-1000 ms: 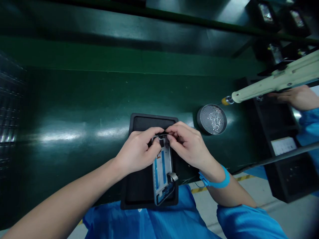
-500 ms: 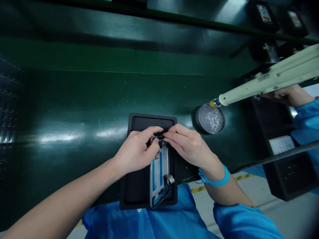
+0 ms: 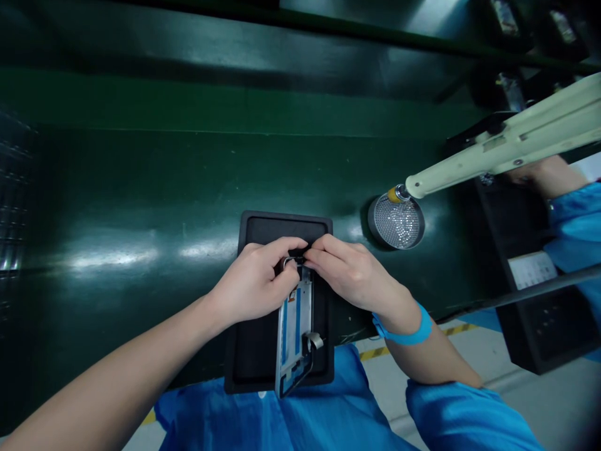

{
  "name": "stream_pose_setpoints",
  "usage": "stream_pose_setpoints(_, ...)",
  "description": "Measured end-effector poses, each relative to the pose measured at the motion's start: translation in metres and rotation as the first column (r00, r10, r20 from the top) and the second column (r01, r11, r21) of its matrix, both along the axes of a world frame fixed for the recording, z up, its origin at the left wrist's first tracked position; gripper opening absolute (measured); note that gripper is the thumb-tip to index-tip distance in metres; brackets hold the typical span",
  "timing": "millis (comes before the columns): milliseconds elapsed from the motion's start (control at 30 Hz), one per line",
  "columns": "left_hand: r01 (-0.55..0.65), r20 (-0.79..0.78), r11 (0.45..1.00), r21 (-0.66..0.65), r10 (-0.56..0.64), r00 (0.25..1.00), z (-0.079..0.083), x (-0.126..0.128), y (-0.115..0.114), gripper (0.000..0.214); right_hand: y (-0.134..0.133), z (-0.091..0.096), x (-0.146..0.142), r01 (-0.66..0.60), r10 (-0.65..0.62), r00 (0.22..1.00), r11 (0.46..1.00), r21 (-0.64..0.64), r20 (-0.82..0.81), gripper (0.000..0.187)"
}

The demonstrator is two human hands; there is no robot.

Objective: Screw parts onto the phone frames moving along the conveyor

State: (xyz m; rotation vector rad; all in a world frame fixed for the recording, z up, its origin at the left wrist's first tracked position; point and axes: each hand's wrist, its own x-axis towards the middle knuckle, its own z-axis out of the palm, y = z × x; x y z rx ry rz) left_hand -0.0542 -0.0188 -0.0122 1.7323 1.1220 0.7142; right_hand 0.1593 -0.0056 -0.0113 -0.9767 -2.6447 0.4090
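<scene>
A phone frame (image 3: 297, 329) with blue strips down its pale metal inside is held tilted above a black tray (image 3: 256, 360). From its lower right side a silvery flex cable (image 3: 313, 340) sticks out. My left hand (image 3: 256, 282) is closed on the frame's top left corner, thumb inside and index finger along the top edge. At the top right corner, the fingertips of my right hand (image 3: 350, 272) are pinched together against the edge. Whatever small part lies between them is hidden.
On the green bench (image 3: 141, 188) stands a round metal dish (image 3: 397, 222) with shiny small pieces. Above it hangs a pale green arm (image 3: 507, 141) with a yellow tip. Black bins (image 3: 549, 332) and a co-worker's blue sleeve (image 3: 575, 219) are at the right.
The lower end of the phone frame has swung slightly left. Both hands keep their hold at its top edge, with only a slight shift left.
</scene>
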Motion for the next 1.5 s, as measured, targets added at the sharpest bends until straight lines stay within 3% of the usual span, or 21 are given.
stream_pose_setpoints(267,0.013,-0.020,1.000,-0.005,-0.013,1.000,0.001,0.000,0.000,0.032,0.000,0.000,0.001,-0.030,0.030,1.000,0.999,0.032,0.006,0.032)
stream_pose_setpoints(433,0.011,-0.016,1.000,-0.029,-0.011,1.000,0.000,-0.001,0.000,0.032,0.002,0.000,0.002,0.014,-0.023,0.995,0.996,-0.083,-0.100,0.026)
stream_pose_setpoints(633,0.000,0.049,0.998,-0.064,0.003,0.999,-0.001,-0.008,0.002,0.030,0.006,0.006,0.002,0.227,-0.266,0.895,0.963,-0.147,-0.358,0.021)
stream_pose_setpoints(800,-0.045,0.038,0.997,-0.066,0.048,0.998,-0.002,-0.009,0.002,0.030,0.007,0.004,0.000,0.140,-0.268,0.893,0.929,-0.343,-0.362,0.018)
stream_pose_setpoints(900,-0.139,-0.117,0.972,0.187,0.163,0.980,-0.002,-0.010,0.003,0.029,0.007,-0.003,-0.005,0.167,-0.281,0.877,0.939,-0.301,-0.391,0.018)
stream_pose_setpoints(967,-0.175,-0.198,0.898,0.404,0.273,0.941,-0.001,-0.014,0.006,0.027,0.008,-0.007,-0.008,0.208,-0.284,0.860,0.954,-0.217,-0.424,0.019)
stream_pose_setpoints(1033,-0.172,-0.262,0.862,0.477,0.326,0.908,0.000,-0.022,0.010,0.028,0.010,-0.010,-0.007,0.269,-0.312,0.837,0.950,-0.159,-0.449,0.019)
stream_pose_setpoints(1167,-0.069,-0.450,0.945,0.319,0.215,0.867,-0.001,-0.038,0.003,0.050,0.014,-0.012,-0.001,0.352,-0.397,0.827,0.918,-0.185,-0.398,0.014)
stream_pose_setpoints(1300,0.019,-0.519,0.958,0.285,0.137,0.844,-0.013,-0.044,-0.020,0.054,0.015,-0.017,0.000,0.372,-0.435,0.860,0.892,-0.255,-0.266,0.013)
stream_pose_setpoints(1433,-0.065,-0.460,0.946,0.318,0.214,0.862,-0.028,-0.033,-0.025,0.046,0.020,-0.026,-0.006,0.393,-0.446,0.850,0.892,-0.224,-0.281,0.016)
stream_pose_setpoints(1500,-0.135,-0.416,0.935,0.327,0.271,0.868,-0.026,-0.026,-0.024,0.044,0.022,-0.030,-0.008,0.392,-0.433,0.843,0.901,-0.188,-0.318,0.016)
